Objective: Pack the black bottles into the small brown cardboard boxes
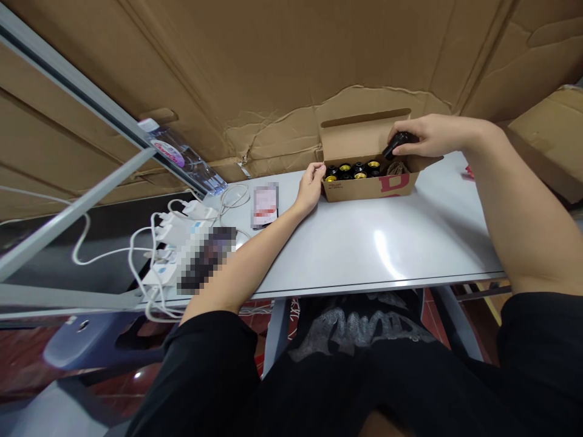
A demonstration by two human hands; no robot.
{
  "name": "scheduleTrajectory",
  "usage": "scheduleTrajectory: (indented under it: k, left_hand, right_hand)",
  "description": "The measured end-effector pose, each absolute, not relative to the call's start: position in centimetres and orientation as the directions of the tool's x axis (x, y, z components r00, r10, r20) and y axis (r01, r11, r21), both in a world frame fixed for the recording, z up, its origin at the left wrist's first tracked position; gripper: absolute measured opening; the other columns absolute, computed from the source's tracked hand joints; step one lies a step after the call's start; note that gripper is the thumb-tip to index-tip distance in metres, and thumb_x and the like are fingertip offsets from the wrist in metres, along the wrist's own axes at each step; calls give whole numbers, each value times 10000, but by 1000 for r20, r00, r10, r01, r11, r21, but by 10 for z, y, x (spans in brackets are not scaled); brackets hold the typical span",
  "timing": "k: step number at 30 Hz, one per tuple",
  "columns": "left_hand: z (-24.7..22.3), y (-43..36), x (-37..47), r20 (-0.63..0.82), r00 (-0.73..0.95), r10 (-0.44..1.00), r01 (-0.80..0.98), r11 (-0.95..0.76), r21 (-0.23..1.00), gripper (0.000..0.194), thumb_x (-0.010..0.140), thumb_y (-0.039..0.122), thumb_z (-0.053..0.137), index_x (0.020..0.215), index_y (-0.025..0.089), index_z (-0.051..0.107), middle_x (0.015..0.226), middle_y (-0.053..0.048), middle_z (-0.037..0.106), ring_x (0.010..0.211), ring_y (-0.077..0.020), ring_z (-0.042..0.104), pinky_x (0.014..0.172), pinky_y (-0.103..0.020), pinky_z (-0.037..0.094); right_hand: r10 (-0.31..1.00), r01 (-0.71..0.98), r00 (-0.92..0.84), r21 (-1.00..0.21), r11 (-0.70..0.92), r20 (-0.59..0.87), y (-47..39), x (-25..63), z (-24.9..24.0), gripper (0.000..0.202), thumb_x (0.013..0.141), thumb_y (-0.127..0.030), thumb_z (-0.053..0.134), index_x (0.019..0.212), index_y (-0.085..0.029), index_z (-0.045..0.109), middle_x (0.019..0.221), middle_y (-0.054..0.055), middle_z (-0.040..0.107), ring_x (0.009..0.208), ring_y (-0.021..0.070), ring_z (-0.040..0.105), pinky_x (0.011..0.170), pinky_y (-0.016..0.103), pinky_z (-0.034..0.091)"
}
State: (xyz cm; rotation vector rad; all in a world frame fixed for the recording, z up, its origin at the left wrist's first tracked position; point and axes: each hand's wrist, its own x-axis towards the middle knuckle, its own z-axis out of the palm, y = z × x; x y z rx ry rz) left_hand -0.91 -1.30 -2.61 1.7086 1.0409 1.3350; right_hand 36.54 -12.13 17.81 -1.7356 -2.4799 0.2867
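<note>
An open cardboard box (355,193) with red print stands on the white table against the cardboard backing. Inside it sit several small black pieces (359,170), some with gold rings or tops, and crumpled brown paper (397,170) fills the right end. My left hand (312,182) is closed at the box's left edge, thumb and fingers pinching its corner. Above the right part of the box, my right hand (412,136) grips a black bottle-shaped piece (395,144), its narrow end pointing down and left. The box's raised lid stands behind it.
On the white table (337,249) lie a phone (265,206) and another blurred dark device (207,260). Power strips (170,237) with white cables crowd the left end. A clear water bottle (186,158) leans by the metal frame (82,79). Another carton (551,133) stands at right.
</note>
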Motion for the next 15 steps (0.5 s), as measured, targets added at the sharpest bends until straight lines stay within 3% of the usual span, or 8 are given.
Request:
scheduleTrajectory:
  k: [5, 9, 15]
  left_hand:
    - [-25, -15, -9, 413, 134, 901, 153, -431, 889, 559, 1224, 807, 698, 1236, 252, 760, 999, -30, 728, 891, -202, 663, 782, -309, 534]
    - [-25, -15, -9, 403, 131, 906, 126, -419, 899, 643, 1168, 885, 721, 1239, 248, 772, 940, -22, 686, 808, -201, 621, 686, -309, 482]
    - [-26, -14, -9, 416, 148, 897, 115, -433, 894, 751, 1119, 988, 723, 1249, 250, 781, 948, -24, 709, 817, -201, 649, 679, -312, 498]
  right_hand:
    - [962, 951, -270, -166, 262, -30, -121, 361, 177, 272, 1180, -565, 874, 1389, -394, 841, 1258, 67, 921, 1088, 398, 830, 952, 568, 648]
    - [976, 972, -212, -112, 205, -53, -121, 359, 178, 186, 1138, -465, 951, 1295, -379, 903, 1051, 28, 898, 985, 356, 820, 837, 511, 608]
    - [976, 971, -212, -103, 217, 53, -120, 360, 179, 104, 1107, -447, 967, 1146, -366, 914, 866, 27, 818, 905, 323, 736, 887, 528, 603]
